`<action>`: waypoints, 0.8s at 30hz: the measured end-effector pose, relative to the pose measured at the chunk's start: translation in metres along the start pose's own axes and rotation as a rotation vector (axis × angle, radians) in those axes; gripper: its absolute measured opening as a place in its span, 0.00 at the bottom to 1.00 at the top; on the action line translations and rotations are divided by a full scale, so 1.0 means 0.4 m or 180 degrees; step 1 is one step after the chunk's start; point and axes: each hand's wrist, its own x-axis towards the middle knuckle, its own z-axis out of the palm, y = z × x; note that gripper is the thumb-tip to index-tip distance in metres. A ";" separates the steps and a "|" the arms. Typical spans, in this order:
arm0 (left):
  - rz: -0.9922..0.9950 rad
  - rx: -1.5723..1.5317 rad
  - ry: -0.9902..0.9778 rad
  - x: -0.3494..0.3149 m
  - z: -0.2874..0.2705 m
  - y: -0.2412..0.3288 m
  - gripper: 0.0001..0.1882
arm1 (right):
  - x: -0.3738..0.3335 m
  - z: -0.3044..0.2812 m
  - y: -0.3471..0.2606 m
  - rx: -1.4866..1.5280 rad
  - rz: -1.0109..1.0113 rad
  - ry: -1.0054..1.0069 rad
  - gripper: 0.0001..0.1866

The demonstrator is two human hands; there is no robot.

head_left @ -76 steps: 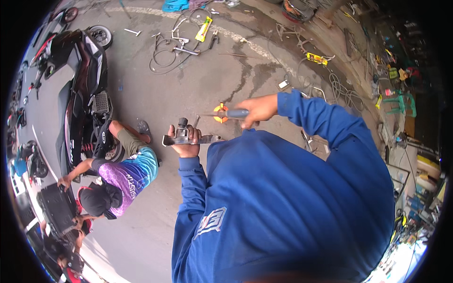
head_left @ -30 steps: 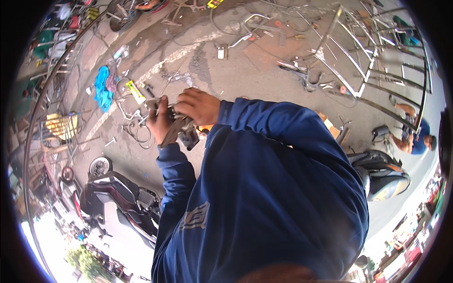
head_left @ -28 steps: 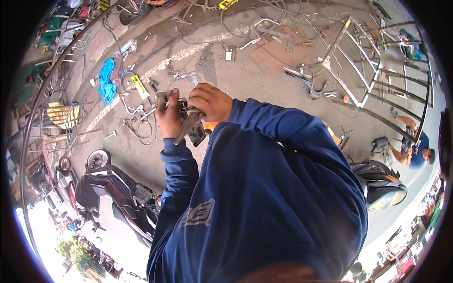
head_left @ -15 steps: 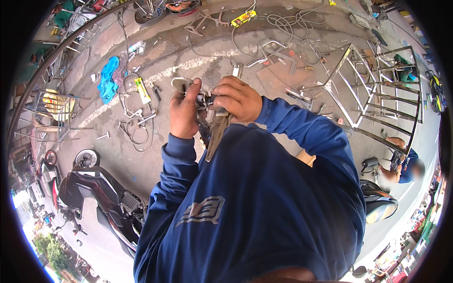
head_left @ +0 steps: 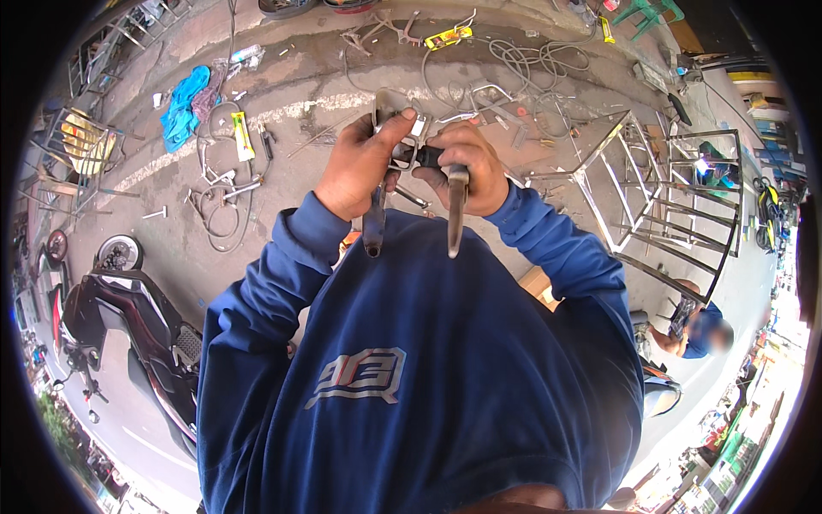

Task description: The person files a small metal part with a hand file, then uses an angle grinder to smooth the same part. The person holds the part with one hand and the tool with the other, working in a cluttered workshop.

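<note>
In front of my chest, both hands are closed around a worn metal assembly. My left hand (head_left: 355, 167) grips its left side, thumb across the top. A dark metal tube (head_left: 373, 231) with a hollow end points down from that side. My right hand (head_left: 478, 163) pinches a black piece (head_left: 428, 157) beside a silvery metal bracket (head_left: 409, 152) in the middle. From under the right fingers a long narrow metal bar (head_left: 456, 218) hangs toward my shirt. Whether the tube, bracket and bar are one piece, I cannot tell.
Welded metal frames (head_left: 659, 188) stand on the right, near a crouching person (head_left: 698, 330). On the left are a motorcycle (head_left: 137, 334), a hammer (head_left: 156, 212), a blue cloth (head_left: 184, 107) and a yellow pack (head_left: 242, 137). Cables (head_left: 535, 60) coil across the ground ahead.
My hands have turned the metal assembly and moved slightly apart. The long bar now hangs edge-on below my right hand, farther right, and the tube below my left hand shows plainly.
</note>
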 end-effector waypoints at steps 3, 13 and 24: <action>0.0018 0.0061 0.0003 -0.006 0.008 0.007 0.20 | -0.015 0.024 -0.026 0.0696 0.0807 0.0384 0.23; 0.0204 0.0202 -0.0192 -0.063 0.043 0.006 0.22 | -0.044 0.029 -0.139 0.2339 0.1719 0.1324 0.22; 0.0144 -0.0314 -0.0310 -0.103 0.090 0.046 0.19 | -0.013 0.003 -0.184 0.2614 0.1504 0.1490 0.23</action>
